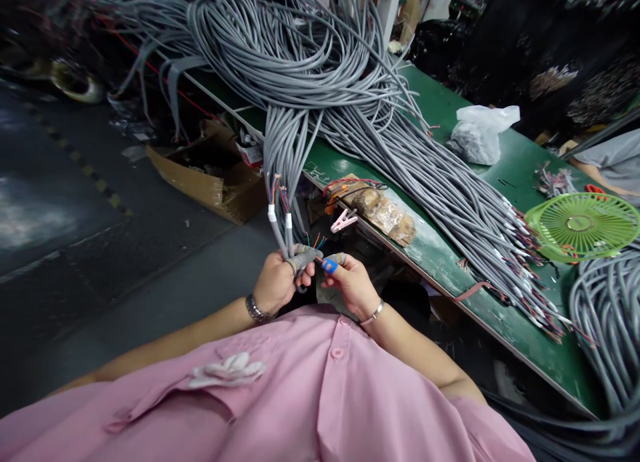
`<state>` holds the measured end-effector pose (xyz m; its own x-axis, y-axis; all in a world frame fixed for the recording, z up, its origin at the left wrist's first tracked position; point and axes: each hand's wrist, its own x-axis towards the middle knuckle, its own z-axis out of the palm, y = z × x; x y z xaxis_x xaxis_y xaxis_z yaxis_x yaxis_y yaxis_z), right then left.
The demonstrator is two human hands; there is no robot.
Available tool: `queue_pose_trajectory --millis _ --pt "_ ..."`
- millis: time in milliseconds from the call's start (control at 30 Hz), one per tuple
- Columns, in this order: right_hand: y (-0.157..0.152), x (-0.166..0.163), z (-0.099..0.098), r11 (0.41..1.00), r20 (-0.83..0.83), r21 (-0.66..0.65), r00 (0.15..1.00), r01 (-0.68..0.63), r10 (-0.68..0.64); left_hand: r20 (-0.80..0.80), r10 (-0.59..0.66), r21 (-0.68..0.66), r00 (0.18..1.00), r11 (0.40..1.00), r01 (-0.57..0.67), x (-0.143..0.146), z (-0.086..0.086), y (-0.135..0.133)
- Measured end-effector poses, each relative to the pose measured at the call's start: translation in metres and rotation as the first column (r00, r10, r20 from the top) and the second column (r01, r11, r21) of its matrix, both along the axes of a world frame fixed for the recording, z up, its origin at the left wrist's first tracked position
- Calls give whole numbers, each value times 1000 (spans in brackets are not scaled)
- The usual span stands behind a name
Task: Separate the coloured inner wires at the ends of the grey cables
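My left hand (pixel 283 279), with grey finger covers, is closed around a grey cable (pixel 303 289) whose stripped end points right. Thin coloured wires (pixel 316 241) fan out just above the fingers. Two more grey cables (pixel 281 237) with white sleeves and bare coloured wire ends stand up by that hand. My right hand (pixel 353 282) meets the left at the cable's end. Blue tape wraps its thumb, and thumb and finger pinch the cable's wires. The exact pinch point is partly hidden by the fingers.
Grey cable bundles (pixel 280 55) cover the green table (pixel 505 189). Along its near edge lie a taped wooden block (pixel 385 212) and a pink clip (pixel 344 220). A green fan (pixel 583 225), a plastic bag (pixel 485 134) and a person's arm (pixel 600 172) are right. A cardboard box (pixel 200 185) sits below left.
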<state>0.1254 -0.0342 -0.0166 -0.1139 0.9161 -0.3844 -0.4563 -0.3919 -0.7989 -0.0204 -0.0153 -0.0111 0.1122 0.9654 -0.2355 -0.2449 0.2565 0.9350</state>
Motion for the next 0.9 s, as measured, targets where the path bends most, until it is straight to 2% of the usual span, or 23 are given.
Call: queue_pose_trajectory --millis 267,500,600,667,767,900 --pt "-1 3 -2 997 61 70 998 -32 28 44 2 -9 999 1000 -2 0 1 2" --pt "6 21 -6 995 -21 75 998 59 -58 33 -52 -25 998 998 52 -5 2 2" --pt "16 32 -7 990 -28 81 994 112 -110 17 -125 -58 992 990 126 -9 6 7" --pt "26 39 -5 990 -18 80 993 117 -116 14 -216 -66 976 974 217 -13 11 14" --pt "43 44 2 996 -18 73 998 54 -52 30 -362 -44 932 931 363 -17 20 27" --pt "61 39 10 987 -25 151 997 -63 67 89 -445 -27 891 893 449 -19 29 45"
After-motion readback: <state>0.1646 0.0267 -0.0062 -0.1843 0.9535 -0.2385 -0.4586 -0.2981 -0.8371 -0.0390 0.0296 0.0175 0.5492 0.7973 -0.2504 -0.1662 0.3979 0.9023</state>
